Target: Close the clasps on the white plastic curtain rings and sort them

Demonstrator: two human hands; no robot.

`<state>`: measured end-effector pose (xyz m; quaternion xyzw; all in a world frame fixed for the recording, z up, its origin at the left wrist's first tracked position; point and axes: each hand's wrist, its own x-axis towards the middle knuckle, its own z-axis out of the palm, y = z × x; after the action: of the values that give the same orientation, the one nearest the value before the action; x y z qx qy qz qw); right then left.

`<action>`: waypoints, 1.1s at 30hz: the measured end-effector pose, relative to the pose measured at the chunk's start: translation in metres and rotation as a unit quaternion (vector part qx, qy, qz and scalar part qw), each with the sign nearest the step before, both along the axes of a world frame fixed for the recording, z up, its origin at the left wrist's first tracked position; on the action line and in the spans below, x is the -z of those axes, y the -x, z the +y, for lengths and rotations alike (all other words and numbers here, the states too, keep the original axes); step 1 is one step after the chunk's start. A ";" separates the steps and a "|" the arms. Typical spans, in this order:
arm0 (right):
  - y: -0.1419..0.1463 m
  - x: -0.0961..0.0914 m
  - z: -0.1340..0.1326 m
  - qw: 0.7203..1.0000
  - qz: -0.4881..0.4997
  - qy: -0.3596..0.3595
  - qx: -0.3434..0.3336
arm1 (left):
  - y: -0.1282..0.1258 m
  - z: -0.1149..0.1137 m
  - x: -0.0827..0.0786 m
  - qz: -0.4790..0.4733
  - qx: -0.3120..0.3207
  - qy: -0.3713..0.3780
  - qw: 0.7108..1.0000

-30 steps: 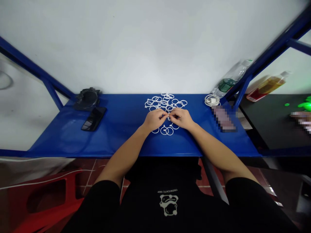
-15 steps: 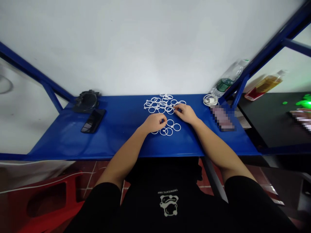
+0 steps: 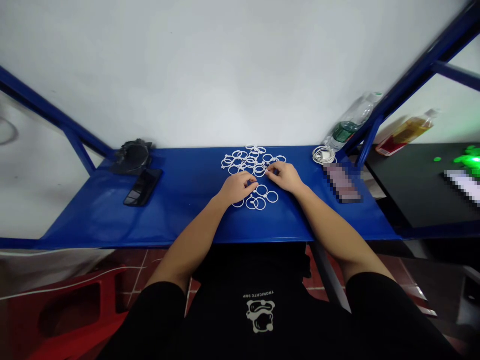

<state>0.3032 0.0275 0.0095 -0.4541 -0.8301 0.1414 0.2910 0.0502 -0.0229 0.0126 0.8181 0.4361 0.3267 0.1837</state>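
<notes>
Several white rings with small knobs or eyelets, like curtain rings, lie on the blue tabletop point(image 3: 183, 200). They form a larger pile of rings point(image 3: 249, 161) at the back and a smaller group of rings point(image 3: 259, 203) nearer me. Between the two groups is my left hand point(image 3: 237, 189), fingers curled and thumb slightly apart from the index finger, with nothing visible in it. It partly covers a ring of the near group. My right hand point(image 3: 285, 176) has thumb and index fingertips closed at the edge of a white ring point(image 3: 260, 171) on the right side of the pile.
A black phone point(image 3: 143, 187) and a dark bundled object point(image 3: 133, 156) lie at the left. On the right are a coiled white cable point(image 3: 324, 155), a pixelated flat item point(image 3: 343, 183) and a clear bottle point(image 3: 352, 122). A wall and blue frame bars bound the table.
My left thumb and index finger have parted a little, and the hand has shifted slightly away from me. My right hand stays at the pile's right edge, barely moved.
</notes>
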 end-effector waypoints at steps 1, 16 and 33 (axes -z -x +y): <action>0.001 -0.002 -0.003 1.000 0.015 -0.010 -0.008 | 0.000 0.001 0.001 -0.011 -0.004 -0.014 1.000; 0.021 -0.019 -0.032 0.986 0.066 -0.053 -0.142 | 0.001 0.003 0.003 -0.060 -0.032 -0.082 0.994; 0.021 -0.016 -0.031 0.980 0.073 -0.110 -0.150 | 0.000 0.002 0.000 -0.067 -0.024 -0.107 0.992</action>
<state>0.2817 -0.0039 0.0253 -0.2783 -0.8755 0.1244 0.3748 0.0505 -0.0208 0.0126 0.7983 0.4050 0.4303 0.1161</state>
